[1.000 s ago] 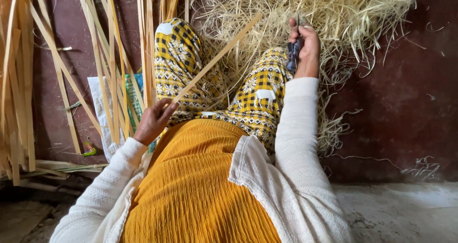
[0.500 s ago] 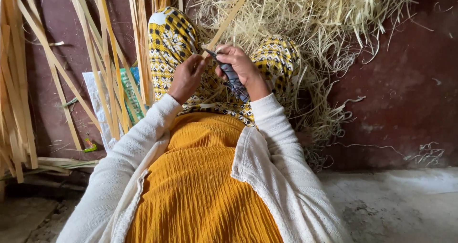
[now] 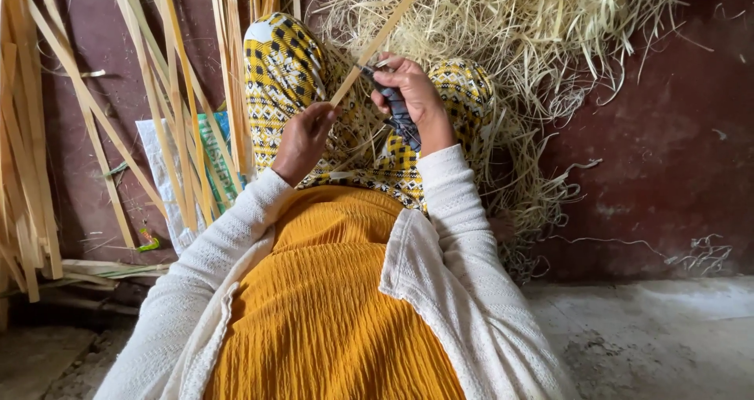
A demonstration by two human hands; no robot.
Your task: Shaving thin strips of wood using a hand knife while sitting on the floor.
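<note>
The left hand [image 3: 302,137] pinches the near end of a long bamboo strip [image 3: 377,42] that slants up to the far right over the lap. The right hand [image 3: 412,93] is closed around a dark-handled knife [image 3: 397,113] — its blade meets the strip. A heap of pale shavings [image 3: 534,46] lies beyond — loose strips [image 3: 181,109] lean at left.

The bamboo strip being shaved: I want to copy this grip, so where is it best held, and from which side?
Hold the bamboo strip at its lower end, probably from the left, as the left hand does. The strip slants up to the right, and the right hand sets the knife against it just above, so a low grip likely stays clear of the blade.
</note>
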